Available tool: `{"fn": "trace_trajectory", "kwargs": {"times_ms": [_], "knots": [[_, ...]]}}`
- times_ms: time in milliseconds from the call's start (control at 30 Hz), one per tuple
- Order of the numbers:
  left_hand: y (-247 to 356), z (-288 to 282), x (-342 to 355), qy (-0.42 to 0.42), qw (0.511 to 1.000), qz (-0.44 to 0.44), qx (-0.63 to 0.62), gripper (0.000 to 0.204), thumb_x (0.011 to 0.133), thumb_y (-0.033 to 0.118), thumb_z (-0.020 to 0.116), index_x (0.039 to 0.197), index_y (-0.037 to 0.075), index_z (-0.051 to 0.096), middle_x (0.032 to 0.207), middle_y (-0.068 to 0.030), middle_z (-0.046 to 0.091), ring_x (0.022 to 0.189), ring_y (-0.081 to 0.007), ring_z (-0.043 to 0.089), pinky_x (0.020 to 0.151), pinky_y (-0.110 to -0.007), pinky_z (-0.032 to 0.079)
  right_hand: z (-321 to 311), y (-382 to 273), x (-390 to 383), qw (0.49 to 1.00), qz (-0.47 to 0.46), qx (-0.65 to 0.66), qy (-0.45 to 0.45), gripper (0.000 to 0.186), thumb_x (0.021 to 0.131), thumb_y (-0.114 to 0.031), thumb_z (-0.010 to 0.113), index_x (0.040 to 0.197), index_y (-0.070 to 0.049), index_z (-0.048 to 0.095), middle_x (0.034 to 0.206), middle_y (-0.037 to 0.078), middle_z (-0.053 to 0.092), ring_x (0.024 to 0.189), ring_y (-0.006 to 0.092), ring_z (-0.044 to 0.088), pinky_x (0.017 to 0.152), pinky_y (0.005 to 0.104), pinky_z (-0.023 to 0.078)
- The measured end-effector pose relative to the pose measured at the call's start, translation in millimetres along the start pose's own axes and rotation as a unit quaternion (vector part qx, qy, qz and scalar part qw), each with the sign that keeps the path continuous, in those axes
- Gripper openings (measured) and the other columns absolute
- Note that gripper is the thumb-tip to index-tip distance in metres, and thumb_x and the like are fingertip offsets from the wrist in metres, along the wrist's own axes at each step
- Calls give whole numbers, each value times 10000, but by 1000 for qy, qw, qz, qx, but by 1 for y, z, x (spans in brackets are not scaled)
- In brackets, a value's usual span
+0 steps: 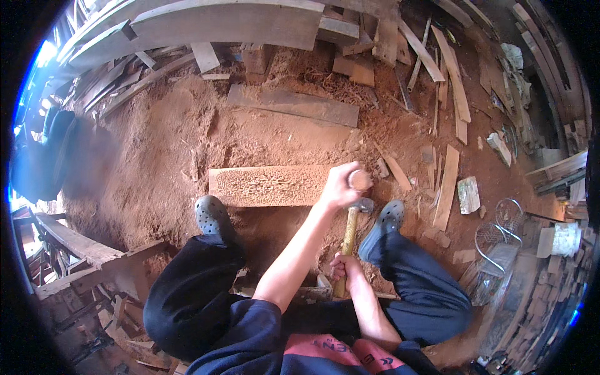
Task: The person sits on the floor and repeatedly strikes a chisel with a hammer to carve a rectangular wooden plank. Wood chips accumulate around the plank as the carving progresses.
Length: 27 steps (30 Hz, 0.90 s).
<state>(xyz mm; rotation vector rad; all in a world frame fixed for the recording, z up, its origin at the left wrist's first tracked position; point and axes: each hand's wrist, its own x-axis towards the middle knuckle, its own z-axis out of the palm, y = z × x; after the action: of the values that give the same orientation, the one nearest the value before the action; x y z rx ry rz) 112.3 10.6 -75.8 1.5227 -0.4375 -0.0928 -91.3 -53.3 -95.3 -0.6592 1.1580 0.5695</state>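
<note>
My left hand (341, 187) is wrapped round a wooden tool handle (359, 180), whose round end faces up. The lower part of that tool is hidden beneath the hand, so its kind does not show. This hand is over the right end of a reddish plank (269, 186), its upper face covered in small pits and chips. In my right hand (348, 269), closer to my body, is the yellowish handle of a hammer (350, 231). The hammer's grey metal head is just below my left hand, close to the wooden handle.
My feet in grey clogs (212, 215) flank the plank on dusty reddish ground. A loose board (294, 105) lies beyond it. Long beams (225, 25) stretch across the far side. Wood strips (447, 187) and a wire basket (500, 234) are to the right; stacked slats (531, 306) stand nearer.
</note>
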Motion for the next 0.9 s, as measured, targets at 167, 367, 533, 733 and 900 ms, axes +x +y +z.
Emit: {"fn": "trace_trajectory", "kwargs": {"times_ms": [167, 367, 533, 733, 900], "knots": [[-36, -4, -17, 15, 999, -45, 7, 284, 654, 182, 782, 780, 38, 572, 667, -71, 591, 629, -146, 550, 616, -293, 457, -10, -2, -8, 986, -62, -106, 109, 105, 723, -32, 551, 712, -58, 450, 521, -5, 405, 388, 104, 386, 376, 287, 341], [-51, -18, -19, 54, 995, -89, -11, 272, 652, 171, 785, 725, 47, 554, 633, -22, 554, 616, -94, 505, 588, -284, 440, 13, -23, -79, 944, -275, -161, 85, 194, 673, 56, 596, 743, -42, 445, 534, 10, 460, 351, 100, 437, 310, 251, 364], [-40, -20, -14, 43, 995, -84, 28, 198, 655, 136, 688, 745, 35, 543, 633, -82, 565, 592, -146, 533, 578, -298, 445, 38, -51, -133, 856, -484, -159, 91, 246, 655, 116, 563, 753, -59, 422, 513, -2, 406, 334, 94, 414, 303, 240, 349], [-45, 1, -14, 6, 998, -54, 30, 185, 674, 162, 611, 787, 19, 577, 633, -124, 569, 605, -173, 565, 585, -296, 454, 25, -44, -109, 671, -637, -312, 216, 190, 665, 66, 583, 689, -68, 450, 576, 8, 463, 442, 135, 485, 437, 285, 425], [-48, -6, -5, 8, 1000, -27, -3, 221, 669, 164, 615, 819, 4, 586, 658, -144, 580, 613, -204, 582, 595, -309, 462, 24, -45, -62, 680, -434, -523, 274, 102, 617, -33, 613, 689, -25, 542, 596, 25, 539, 542, 130, 528, 518, 288, 433]]}}
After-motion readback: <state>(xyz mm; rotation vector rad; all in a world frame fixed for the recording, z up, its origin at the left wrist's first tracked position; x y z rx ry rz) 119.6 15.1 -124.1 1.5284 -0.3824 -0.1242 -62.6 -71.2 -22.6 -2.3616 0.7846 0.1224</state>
